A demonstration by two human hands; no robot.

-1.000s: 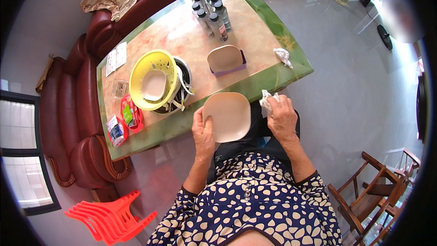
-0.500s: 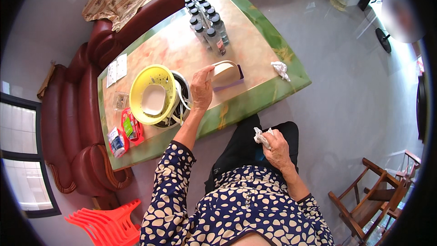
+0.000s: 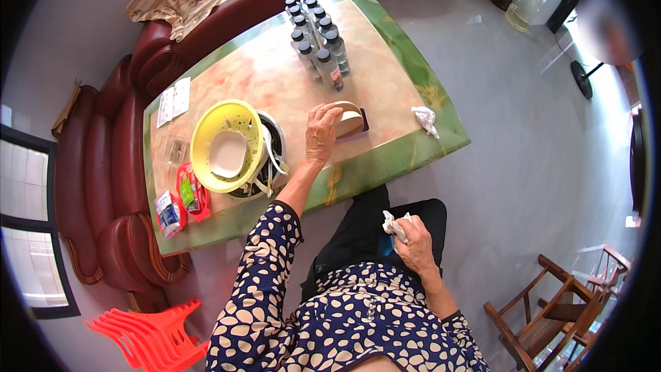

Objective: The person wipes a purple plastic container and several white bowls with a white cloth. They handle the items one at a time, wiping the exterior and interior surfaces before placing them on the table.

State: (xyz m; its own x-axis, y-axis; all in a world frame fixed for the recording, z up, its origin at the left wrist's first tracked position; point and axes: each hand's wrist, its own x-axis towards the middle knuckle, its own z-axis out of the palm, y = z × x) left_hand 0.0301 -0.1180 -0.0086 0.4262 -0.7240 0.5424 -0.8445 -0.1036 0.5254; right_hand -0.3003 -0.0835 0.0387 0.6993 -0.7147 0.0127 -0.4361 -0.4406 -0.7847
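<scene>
My left hand (image 3: 322, 131) reaches over the near part of the table, its fingers closed at the left edge of a beige, round-edged dish (image 3: 349, 122). That dish stands at a purple flat piece (image 3: 364, 120), which shows only in part; the fingertips hide some of the dish's rim. Above my lap, my right hand (image 3: 415, 244) is closed around a crumpled white cloth or tissue (image 3: 394, 226). Left of my left hand sits a yellow colander (image 3: 203, 148) with a beige square bowl (image 3: 228, 153) inside. It rests on a metal pot (image 3: 277, 131) holding white-handled things.
Several dark-capped clear bottles (image 3: 327, 69) stand in rows farther back on the green-edged table (image 3: 441, 120). A crumpled white tissue (image 3: 425, 121) lies at the right. Red baskets (image 3: 196, 196) hold small packets at the left. Wooden chairs (image 3: 551, 310) and red plastic stools (image 3: 148, 334) flank me.
My left hand has moved a little right and over the beige dish, which now sits lower and less raised. My right hand keeps the white cloth or tissue, and the view has shifted slightly.
</scene>
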